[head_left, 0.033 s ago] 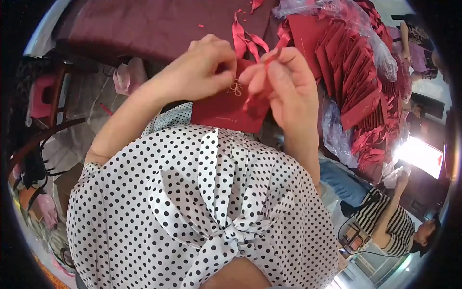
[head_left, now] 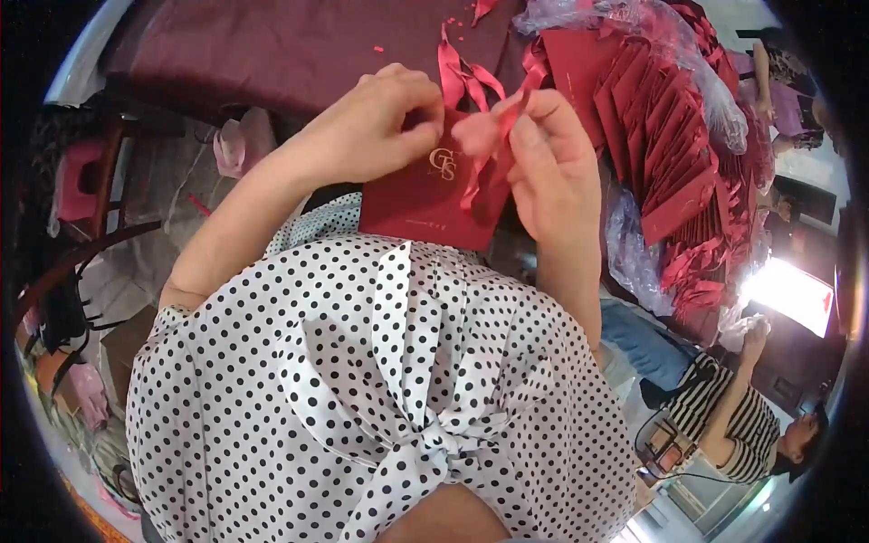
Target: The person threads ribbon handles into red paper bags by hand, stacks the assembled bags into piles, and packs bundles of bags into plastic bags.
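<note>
A red paper bag (head_left: 407,204) with gold lettering leans upright against my front, just below the edge of the table. My left hand (head_left: 385,122) is closed at the bag's upper left edge, thumb and curled fingers pinching it; the fingertips are partly hidden. At the bag's upper right, my right hand (head_left: 552,154) pinches a shiny red ribbon (head_left: 472,185), whose loose tail hangs over the bag's front. The right fingertips are a little blurred. Beyond the bag, more red ribbon strips (head_left: 453,72) lie on the table edge.
A dark red cloth covers the table (head_left: 299,54). At right stands a long row of red bags (head_left: 665,136) with ribbons, partly under clear plastic wrap (head_left: 634,244). A person in a striped top (head_left: 733,416) sits farther right. A wooden chair (head_left: 104,172) stands at left.
My right hand has shifted slightly, and the ribbon tail now hangs farther right. More of the gold lettering on the bag shows. My left hand stays nearly in place.
</note>
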Available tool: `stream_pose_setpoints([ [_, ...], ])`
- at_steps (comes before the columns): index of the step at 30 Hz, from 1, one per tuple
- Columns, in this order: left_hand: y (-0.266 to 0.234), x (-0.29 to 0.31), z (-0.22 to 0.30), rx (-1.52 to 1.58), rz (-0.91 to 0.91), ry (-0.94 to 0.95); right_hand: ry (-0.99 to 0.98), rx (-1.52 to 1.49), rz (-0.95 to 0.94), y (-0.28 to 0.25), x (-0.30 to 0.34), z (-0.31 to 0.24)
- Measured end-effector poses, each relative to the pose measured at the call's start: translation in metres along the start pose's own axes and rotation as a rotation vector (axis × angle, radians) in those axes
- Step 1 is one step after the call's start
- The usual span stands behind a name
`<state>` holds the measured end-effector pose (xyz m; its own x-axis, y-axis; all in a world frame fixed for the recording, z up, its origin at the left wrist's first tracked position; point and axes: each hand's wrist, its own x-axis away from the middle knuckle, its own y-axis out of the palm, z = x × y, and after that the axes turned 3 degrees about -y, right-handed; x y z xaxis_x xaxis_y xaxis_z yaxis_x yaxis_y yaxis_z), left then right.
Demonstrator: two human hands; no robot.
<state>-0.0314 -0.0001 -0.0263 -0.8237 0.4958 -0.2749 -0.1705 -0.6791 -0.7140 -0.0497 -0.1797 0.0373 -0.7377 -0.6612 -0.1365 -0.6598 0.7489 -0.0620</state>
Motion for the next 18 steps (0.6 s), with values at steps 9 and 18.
stream_pose_setpoints([
  [9,-0.015,0.006,-0.026,0.174,0.176,-0.109,0.091,-0.263,0.249,-0.007,-0.008,0.009],
  [18,-0.027,0.011,-0.034,0.229,0.039,-0.052,0.122,-0.002,0.338,-0.024,-0.019,0.063],
])
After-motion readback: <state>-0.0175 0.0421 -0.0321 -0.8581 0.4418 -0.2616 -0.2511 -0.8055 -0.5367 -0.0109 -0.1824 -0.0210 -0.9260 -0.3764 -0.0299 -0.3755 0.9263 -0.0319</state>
